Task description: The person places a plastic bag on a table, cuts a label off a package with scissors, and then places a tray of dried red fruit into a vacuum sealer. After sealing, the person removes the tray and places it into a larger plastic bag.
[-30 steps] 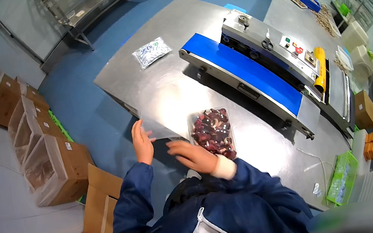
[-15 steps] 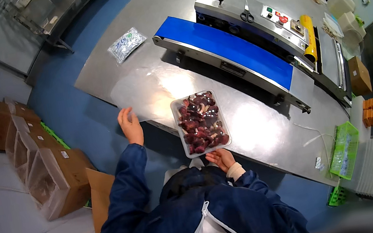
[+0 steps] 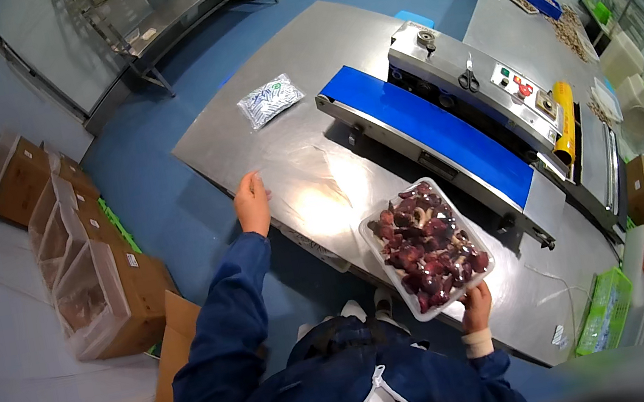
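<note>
- Holding the tray [image 3: 395,276] by its near right corner: right hand [image 3: 476,307], fingers closed around the rim, some hidden beneath.
- Tray: pale plastic, rectangular, rounded corners; located over bench [image 3: 296,150] near edge, in front of conveyor's [image 3: 431,134] near end. Bench contact: can't tell.
- Pieces [image 3: 425,247] in tray: dark red, lumpy, glossy, some pale bits.
- Tray's long axis runs away from the person, far end leaning left; more upright in view than the belt's slant.
- Left hand [image 3: 252,205]: at bench's left edge, well apart from tray, fingers loosely curled, partly open; whether it grips anything, can't tell.
- Bench: smooth metal, glare washing out part of the surface.
- Conveyor: flat blue belt, metal frame. Scissors [image 3: 468,79] lie on the metal housing behind it; yellow cylinder [image 3: 564,122] at its right.
- Packet [image 3: 271,101]: pillow-shaped, printed plastic, far left of bench.
- Boxes [image 3: 140,293], left: brown cardboard, clear plastic liners, insides hard to make out.
- Basket [image 3: 604,310]: green plastic, contents unclear.
- Blurred patch, lower right, hides what's behind.
</note>
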The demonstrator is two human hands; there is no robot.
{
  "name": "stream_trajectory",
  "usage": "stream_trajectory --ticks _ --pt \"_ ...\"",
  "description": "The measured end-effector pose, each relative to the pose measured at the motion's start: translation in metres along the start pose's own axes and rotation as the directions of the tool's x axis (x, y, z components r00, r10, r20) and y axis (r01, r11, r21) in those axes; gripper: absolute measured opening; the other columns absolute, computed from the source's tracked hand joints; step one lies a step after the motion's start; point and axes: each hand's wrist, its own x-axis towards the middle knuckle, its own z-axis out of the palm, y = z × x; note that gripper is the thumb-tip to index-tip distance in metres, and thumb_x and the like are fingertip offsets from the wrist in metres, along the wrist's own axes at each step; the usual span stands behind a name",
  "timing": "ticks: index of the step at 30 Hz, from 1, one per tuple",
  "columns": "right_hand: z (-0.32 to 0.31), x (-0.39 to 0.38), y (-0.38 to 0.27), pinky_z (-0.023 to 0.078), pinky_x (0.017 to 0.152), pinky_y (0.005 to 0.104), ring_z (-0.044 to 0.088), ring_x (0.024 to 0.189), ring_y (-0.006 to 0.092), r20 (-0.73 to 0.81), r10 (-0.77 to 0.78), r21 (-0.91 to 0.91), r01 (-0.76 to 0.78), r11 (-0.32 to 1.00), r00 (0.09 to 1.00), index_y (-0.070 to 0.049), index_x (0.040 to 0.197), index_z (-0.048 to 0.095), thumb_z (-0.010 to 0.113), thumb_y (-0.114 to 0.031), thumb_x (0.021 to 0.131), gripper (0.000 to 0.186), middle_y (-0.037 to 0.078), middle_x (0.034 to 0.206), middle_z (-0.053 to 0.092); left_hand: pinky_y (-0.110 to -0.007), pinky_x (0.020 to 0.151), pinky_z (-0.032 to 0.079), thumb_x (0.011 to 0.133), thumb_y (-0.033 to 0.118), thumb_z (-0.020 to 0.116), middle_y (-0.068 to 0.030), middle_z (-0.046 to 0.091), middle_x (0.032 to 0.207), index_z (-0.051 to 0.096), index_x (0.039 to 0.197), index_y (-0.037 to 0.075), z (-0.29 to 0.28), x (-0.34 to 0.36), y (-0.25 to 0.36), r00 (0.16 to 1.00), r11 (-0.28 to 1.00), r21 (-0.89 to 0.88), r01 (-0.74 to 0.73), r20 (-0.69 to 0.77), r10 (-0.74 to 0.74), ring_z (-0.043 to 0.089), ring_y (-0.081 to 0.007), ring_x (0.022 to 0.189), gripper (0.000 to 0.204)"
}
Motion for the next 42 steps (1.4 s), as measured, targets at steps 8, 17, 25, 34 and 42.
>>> stream_trajectory --ticks 8,17,25,34,42 --pt "0.051 -0.028 -0.055 0.043 0.089 0.0327 0.055 0.102 0.0207 0.367 0.081 0.258 -0.186 0.948 0.927 0.004 0.118 0.047 0.046 -0.017 0.082 0.042 0.012 0.113 0.056 -0.028 0.056 0.047 0.089 0.023 0.052 -0.0104 0.062 0.074 0.061 0.096 -0.002 0.043 0.005 0.017 0.993 0.994 -0.015 -0.108 0.035 0.108 0.058 -0.0163 0.060 0.028" --pt "0.078 -0.026 -0.029 0.046 0.086 0.0331 0.057 0.098 0.0184 0.546 0.284 0.283 -0.493 0.823 0.788 0.002 0.121 0.044 0.042 -0.013 0.084 0.040 0.010 0.112 0.057 -0.028 0.059 0.049 0.088 0.016 0.055 -0.0117 0.063 0.081 0.062 0.093 -0.004 0.051 -0.012 0.040 0.940 0.962 -0.143 -0.234 0.220 0.261 0.062 -0.0142 0.061 0.022" --pt "0.056 -0.017 0.010 0.050 0.071 0.0283 0.058 0.084 0.0142 0.354 0.235 0.291 -0.345 0.892 0.905 -0.004 0.114 0.049 0.040 -0.014 0.086 0.031 0.006 0.104 0.059 -0.032 0.083 0.046 0.085 0.008 0.056 -0.0143 0.062 0.098 0.061 0.097 -0.002 0.037 -0.039 0.037 0.790 0.842 -0.042 -0.538 0.323 0.521 0.059 -0.0270 0.094 0.016" --pt "0.066 -0.028 0.006 0.047 0.077 0.0292 0.057 0.089 0.0160 0.210 0.132 0.351 -0.200 0.915 0.969 -0.004 0.109 0.050 0.043 -0.010 0.086 0.024 0.007 0.104 0.058 -0.031 0.093 0.039 0.088 0.007 0.050 -0.0142 0.057 0.114 0.057 0.107 -0.001 0.046 -0.061 0.002 0.799 0.906 -0.067 -0.418 0.449 0.401 0.052 -0.0265 0.108 0.022" --pt "0.074 -0.023 0.019 0.041 0.062 0.0213 0.052 0.076 0.0090 0.130 0.132 0.365 -0.171 0.915 0.983 -0.006 0.101 0.051 0.045 -0.008 0.086 0.016 0.002 0.093 0.058 -0.030 0.092 0.040 0.093 0.012 0.042 -0.0139 0.056 0.113 0.054 0.114 -0.001 0.057 -0.072 0.012 0.939 0.960 -0.052 -0.276 0.199 0.281 0.054 -0.0228 0.106 0.027"
